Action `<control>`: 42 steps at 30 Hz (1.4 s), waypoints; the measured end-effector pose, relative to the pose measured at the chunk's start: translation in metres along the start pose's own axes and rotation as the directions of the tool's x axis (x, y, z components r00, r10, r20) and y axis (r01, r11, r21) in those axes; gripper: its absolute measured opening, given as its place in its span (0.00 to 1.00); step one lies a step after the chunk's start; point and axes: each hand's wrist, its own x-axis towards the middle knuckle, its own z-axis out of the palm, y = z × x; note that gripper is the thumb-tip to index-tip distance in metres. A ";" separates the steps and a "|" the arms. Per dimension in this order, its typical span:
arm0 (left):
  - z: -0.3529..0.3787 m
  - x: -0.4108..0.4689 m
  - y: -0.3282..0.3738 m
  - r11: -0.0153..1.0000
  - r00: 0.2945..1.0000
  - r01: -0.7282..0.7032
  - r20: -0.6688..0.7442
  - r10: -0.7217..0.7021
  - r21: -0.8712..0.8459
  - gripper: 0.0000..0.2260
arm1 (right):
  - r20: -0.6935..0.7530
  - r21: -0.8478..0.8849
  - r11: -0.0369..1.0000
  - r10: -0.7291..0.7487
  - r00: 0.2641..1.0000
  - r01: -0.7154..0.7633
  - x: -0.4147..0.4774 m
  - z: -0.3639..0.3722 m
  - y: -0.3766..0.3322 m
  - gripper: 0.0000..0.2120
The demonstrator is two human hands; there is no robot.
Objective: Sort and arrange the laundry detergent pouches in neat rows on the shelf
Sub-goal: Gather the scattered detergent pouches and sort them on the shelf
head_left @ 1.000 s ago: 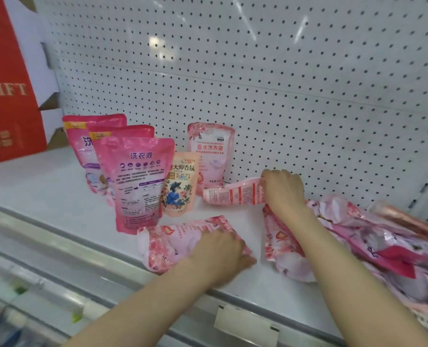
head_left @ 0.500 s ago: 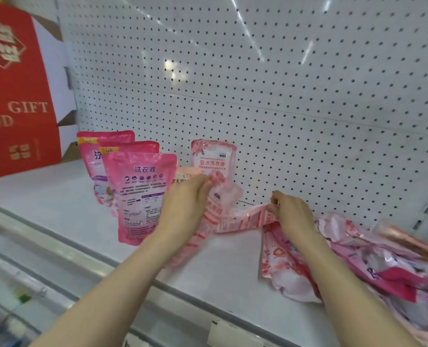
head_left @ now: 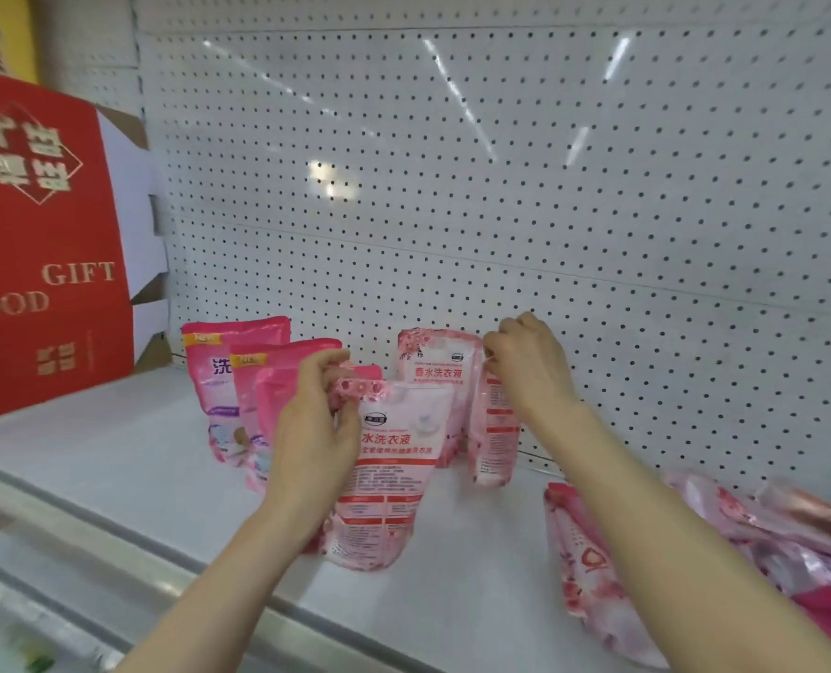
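Our left hand [head_left: 314,429] grips the front detergent pouch [head_left: 389,478] upright on the shelf [head_left: 127,459]; our right hand [head_left: 530,371] pinches a second pouch [head_left: 493,429] behind it

Shop aisle: white pegboard back panel [head_left: 501,187], metal shelf [head_left: 137,454] with price-tag rail along front edge, rows of pink detergent pouches [head_left: 238,376] facing out, red gift box [head_left: 39,259] stocked beside them

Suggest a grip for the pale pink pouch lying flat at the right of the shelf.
The lying pouch has its flat sealed end toward the pegboard, bulging bottom toward the shelf's front edge. Probably pinch that flat end from above; the pile crowds its right side.
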 end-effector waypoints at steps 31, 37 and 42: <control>0.071 -0.022 0.027 0.691 0.718 -0.688 0.341 0.607 0.220 0.12 | 0.242 -0.035 0.803 0.585 0.774 -0.595 -0.165 -0.052 0.116 0.30; 0.163 -0.046 0.051 0.817 0.727 -0.565 0.534 0.431 0.111 0.14 | 0.518 -0.050 0.827 0.500 0.694 -0.559 -0.224 -0.055 0.172 0.25; 0.229 -0.057 0.068 0.891 0.696 -0.442 0.667 0.265 0.107 0.17 | 0.300 0.124 0.817 0.510 0.806 -0.563 -0.249 -0.091 0.218 0.17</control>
